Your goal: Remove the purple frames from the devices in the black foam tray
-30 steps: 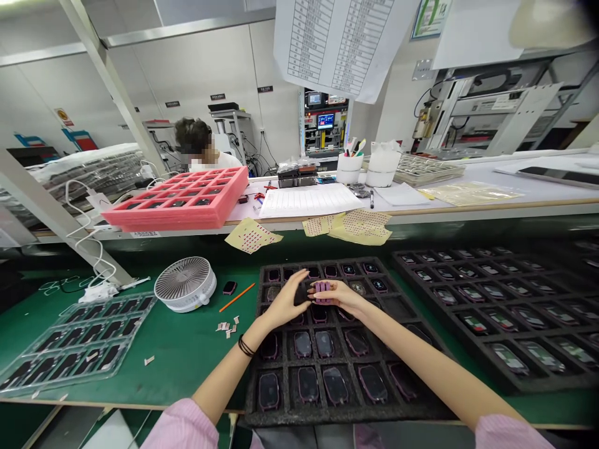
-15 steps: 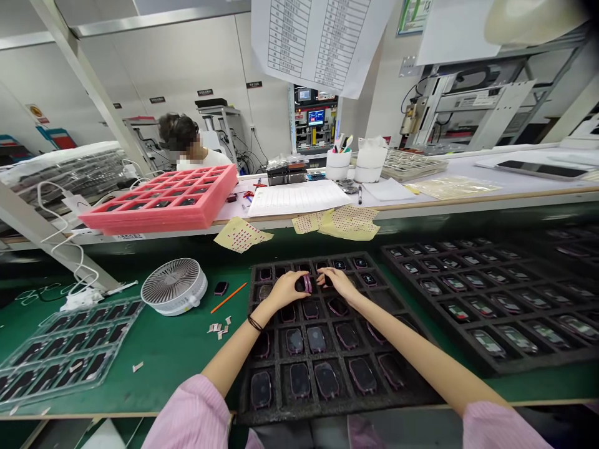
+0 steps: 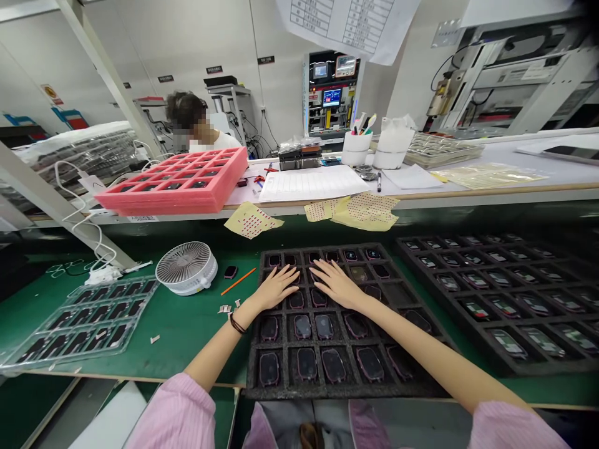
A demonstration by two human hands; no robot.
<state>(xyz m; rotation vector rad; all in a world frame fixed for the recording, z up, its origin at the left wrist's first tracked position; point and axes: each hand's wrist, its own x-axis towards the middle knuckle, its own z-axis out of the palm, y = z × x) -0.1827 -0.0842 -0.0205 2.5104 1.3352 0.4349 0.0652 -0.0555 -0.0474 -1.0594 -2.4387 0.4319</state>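
A black foam tray (image 3: 322, 391) on the green bench holds rows of dark, rounded-rectangle smartwatch bodies (image 3: 307, 363) with purplish frames. Over its left part lies my left hand (image 3: 275, 288), palm down, fingers stretched out and nothing gripped. My right hand (image 3: 337, 285) rests over the middle of the same tray, fingers spread and pointing away from me. Fingertips of both hands are at pockets in the upper rows and partly cover the watches there; whether they touch them I cannot tell. Both hands hold nothing.
To the right is a second black tray (image 3: 461, 307) of watches. On the left are a white fan (image 3: 186, 268), an orange stick (image 3: 238, 282), one loose watch body (image 3: 231, 272) and a clear plastic tray (image 3: 88, 318). A pink foam tray (image 3: 163, 202) sits on the raised shelf.
Half a second ago my left fingers were closed on a purple-framed watch body, with my right hand curled beside it. Now both hands are spread flat over the tray. The view has shifted slightly.
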